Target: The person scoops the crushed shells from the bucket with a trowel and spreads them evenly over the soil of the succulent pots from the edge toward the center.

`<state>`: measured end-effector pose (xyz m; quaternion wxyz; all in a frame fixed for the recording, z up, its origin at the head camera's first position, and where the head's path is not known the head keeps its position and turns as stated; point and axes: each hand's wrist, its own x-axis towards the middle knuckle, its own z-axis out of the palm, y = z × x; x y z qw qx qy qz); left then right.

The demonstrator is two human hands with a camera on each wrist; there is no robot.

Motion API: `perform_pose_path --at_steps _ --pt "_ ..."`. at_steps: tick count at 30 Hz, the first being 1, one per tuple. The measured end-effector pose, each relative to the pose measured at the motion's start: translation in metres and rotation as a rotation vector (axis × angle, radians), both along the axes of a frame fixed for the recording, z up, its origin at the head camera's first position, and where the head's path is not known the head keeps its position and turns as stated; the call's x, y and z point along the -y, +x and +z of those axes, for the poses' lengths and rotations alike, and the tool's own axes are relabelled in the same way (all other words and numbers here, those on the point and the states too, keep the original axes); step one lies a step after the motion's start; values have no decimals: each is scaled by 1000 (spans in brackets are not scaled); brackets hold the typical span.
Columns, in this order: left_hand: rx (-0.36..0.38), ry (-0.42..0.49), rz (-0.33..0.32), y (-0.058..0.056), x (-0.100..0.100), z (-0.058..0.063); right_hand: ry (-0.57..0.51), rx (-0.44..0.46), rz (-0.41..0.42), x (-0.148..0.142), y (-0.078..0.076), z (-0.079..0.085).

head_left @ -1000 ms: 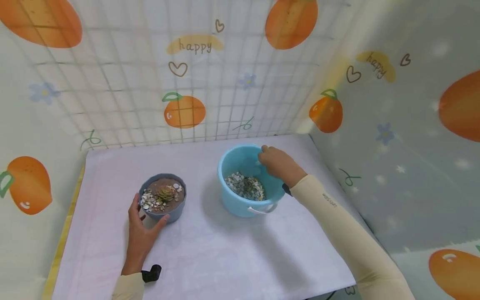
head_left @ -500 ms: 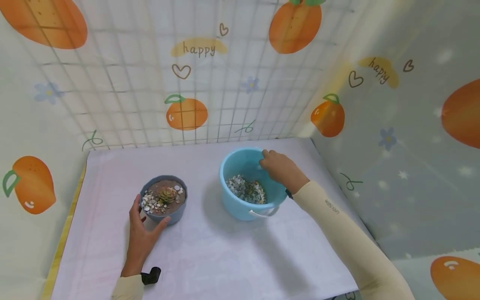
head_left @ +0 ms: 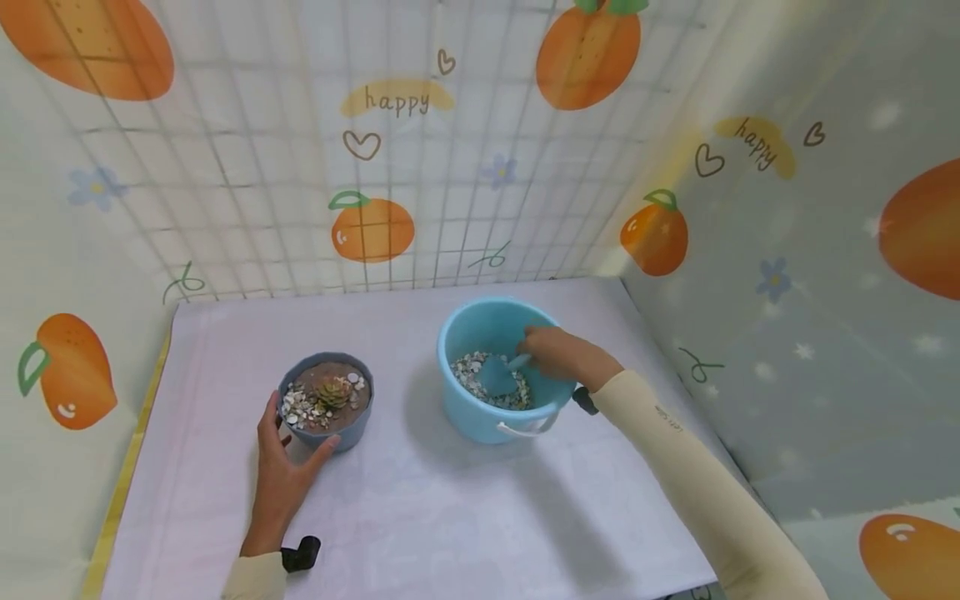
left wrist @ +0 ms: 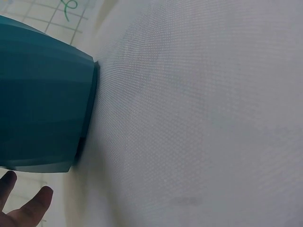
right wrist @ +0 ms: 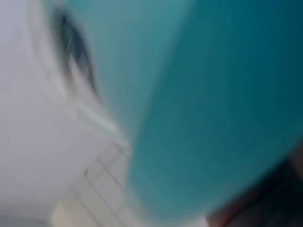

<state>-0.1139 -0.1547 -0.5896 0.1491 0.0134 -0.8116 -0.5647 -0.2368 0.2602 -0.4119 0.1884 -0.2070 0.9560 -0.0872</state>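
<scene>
My left hand (head_left: 285, 475) grips the side of a grey-blue flower pot (head_left: 352, 433) in the head view, thumb on the near side and fingers on the left. Inside the pot, a small succulent (head_left: 331, 390) stands in brown soil with pale pebbles mostly at its left. To the right, my right hand (head_left: 558, 354) reaches into a light-blue bucket (head_left: 480, 425) and holds a small blue shovel (head_left: 497, 377) by its handle. The shovel's blade lies over pale gravel (head_left: 468, 367) at the bottom. The left wrist view shows the pot's wall (left wrist: 42, 94) and fingertips (left wrist: 38, 205) beside it.
A white cloth covers the table (head_left: 420, 525). The bucket's white handle (head_left: 528, 429) hangs down at its front. Behind and at the right stand fabric walls (head_left: 450, 192) printed with oranges. The right wrist view is blurred, filled mostly by the bucket's blue wall (right wrist: 189, 118).
My right hand has gone down from the bucket's rim to inside it, and the shovel's blade now shows over the gravel. My left hand and the pot have stayed in place.
</scene>
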Motion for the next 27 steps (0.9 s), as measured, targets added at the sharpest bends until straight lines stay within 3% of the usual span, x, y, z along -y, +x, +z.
perform_pose_path --at_steps 3,8,15,27 --pt "-2 0 1 -1 0 1 24 -57 75 -3 2 -5" --pt "10 5 3 0 0 1 -89 29 49 -5 3 -10" --pt "17 6 2 0 1 -1 -55 -14 179 -6 7 -11" --pt "21 5 -6 -1 3 -1 -112 18 206 -8 8 -6"
